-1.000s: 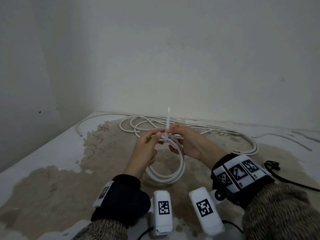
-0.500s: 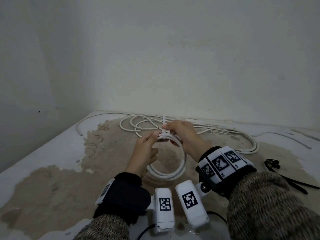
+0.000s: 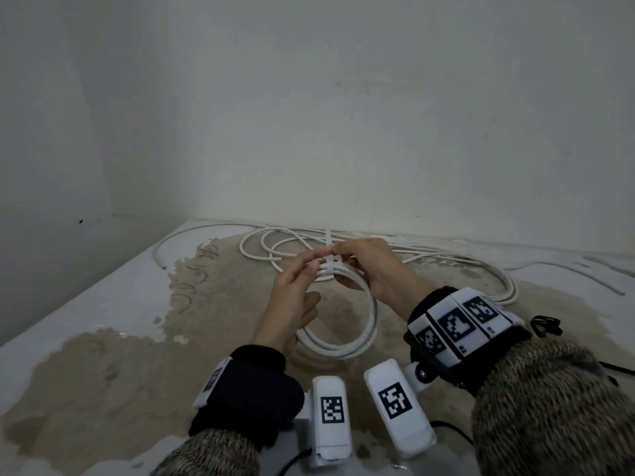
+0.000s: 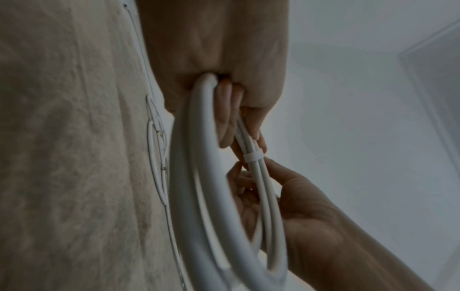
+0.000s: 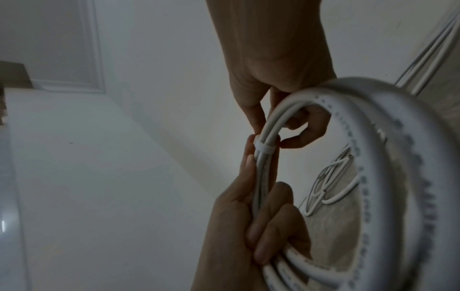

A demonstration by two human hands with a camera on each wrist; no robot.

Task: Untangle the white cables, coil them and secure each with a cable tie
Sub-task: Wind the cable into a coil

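Hands meet at the centre of the head view: the left hand (image 3: 295, 286) and the right hand (image 3: 369, 269) both pinch the top of a round coil of thick white cable (image 3: 347, 321), held up over the stained, beige-and-white bench (image 3: 103, 338). A thin white plastic cable tie (image 3: 329, 266) wraps the coil's strands, its free tail standing upward. Beyond the hands, in the middle of the frame, a loose white cable (image 3: 446, 266) sprawls in wide loops on the bench. A black strap (image 3: 546, 326) lies at the right edge.

Left wrist view: the tie (image 4: 253, 156) bands the strands tightly near frame centre, with the left hand's fingers (image 4: 225, 118) curled around the coil above it and the right hand (image 4: 293, 196) gripping below.

Right wrist view: the tie (image 5: 264, 147) sits between the right hand's pinching fingertips and the left hand (image 5: 251, 216), which clasps the strands.

One coil looks nearly secured; the tail probably needs a final pull, and the loose cable remains to coil and tie.
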